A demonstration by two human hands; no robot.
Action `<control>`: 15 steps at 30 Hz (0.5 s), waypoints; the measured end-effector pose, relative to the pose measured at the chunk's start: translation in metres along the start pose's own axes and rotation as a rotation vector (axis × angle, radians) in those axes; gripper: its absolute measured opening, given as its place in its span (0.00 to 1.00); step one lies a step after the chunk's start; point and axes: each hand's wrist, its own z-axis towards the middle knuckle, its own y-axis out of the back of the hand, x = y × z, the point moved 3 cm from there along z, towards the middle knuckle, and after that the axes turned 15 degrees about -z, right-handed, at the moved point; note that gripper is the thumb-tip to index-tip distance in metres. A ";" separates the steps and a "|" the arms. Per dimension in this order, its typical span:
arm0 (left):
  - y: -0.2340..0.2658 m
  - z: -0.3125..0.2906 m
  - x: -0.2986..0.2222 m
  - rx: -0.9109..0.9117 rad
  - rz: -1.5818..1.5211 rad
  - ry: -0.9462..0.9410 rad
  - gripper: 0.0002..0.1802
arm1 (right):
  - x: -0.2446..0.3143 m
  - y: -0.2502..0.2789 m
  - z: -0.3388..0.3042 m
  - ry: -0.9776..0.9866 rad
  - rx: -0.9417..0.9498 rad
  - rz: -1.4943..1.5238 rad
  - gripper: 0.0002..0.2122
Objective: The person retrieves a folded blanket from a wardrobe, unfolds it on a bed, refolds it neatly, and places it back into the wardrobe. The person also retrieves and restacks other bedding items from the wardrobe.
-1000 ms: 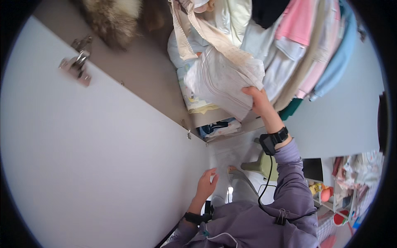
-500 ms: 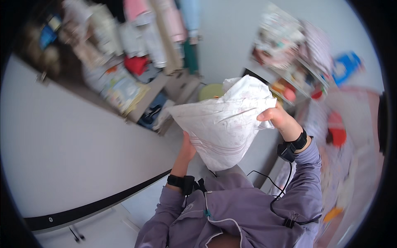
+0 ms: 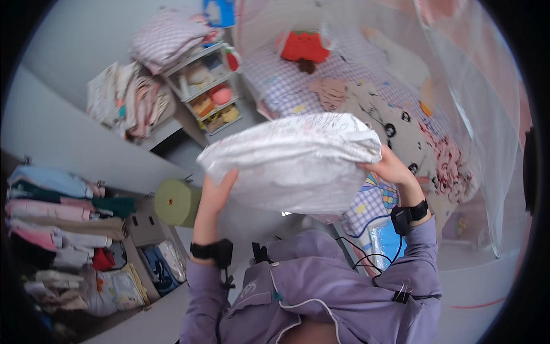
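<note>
Left hand point(image 3: 217, 190) and right hand point(image 3: 392, 166) hold opposite ends of the white cloth point(image 3: 292, 163); a loose grip could spill its folds beside the bed's edge point(image 3: 247, 73).

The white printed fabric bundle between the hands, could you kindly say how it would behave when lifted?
The bundle is probably soft and floppy, given its creases. It may be light, being held only near its ends.

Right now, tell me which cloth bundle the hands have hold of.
The white bundle, held between the left hand and right hand. The checked bundle, at the picture's upper left, is touched by neither.
</note>
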 end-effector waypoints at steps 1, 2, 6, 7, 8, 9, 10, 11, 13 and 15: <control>-0.035 0.032 -0.006 0.081 0.050 -0.090 0.25 | -0.021 0.018 0.001 -0.045 -0.081 0.008 0.23; -0.071 0.062 -0.011 0.144 0.099 -0.170 0.22 | -0.042 0.039 -0.001 -0.148 -0.164 0.017 0.23; -0.191 0.150 -0.028 0.191 0.083 -0.268 0.19 | -0.072 0.126 -0.016 -0.037 -0.533 -0.140 0.19; -0.212 0.157 -0.035 0.270 0.017 -0.362 0.19 | -0.069 0.144 -0.031 -0.015 -0.582 -0.200 0.19; -0.228 0.163 -0.043 0.333 -0.048 -0.421 0.19 | -0.065 0.160 -0.047 0.003 -0.637 -0.242 0.18; -0.240 0.166 -0.049 0.394 -0.059 -0.481 0.18 | -0.059 0.171 -0.068 0.038 -0.678 -0.309 0.18; -0.248 0.164 -0.052 0.478 0.028 -0.527 0.14 | -0.057 0.176 -0.090 0.006 -0.709 -0.333 0.18; -0.255 0.163 -0.049 0.580 0.110 -0.443 0.14 | -0.061 0.176 -0.108 -0.147 -0.679 -0.303 0.19; -0.263 0.155 -0.036 0.846 0.237 -0.459 0.16 | -0.068 0.160 -0.138 -0.060 -0.675 -0.456 0.18; -0.265 0.148 0.000 1.024 0.252 -0.382 0.19 | -0.091 0.124 -0.159 0.020 -0.631 -0.517 0.15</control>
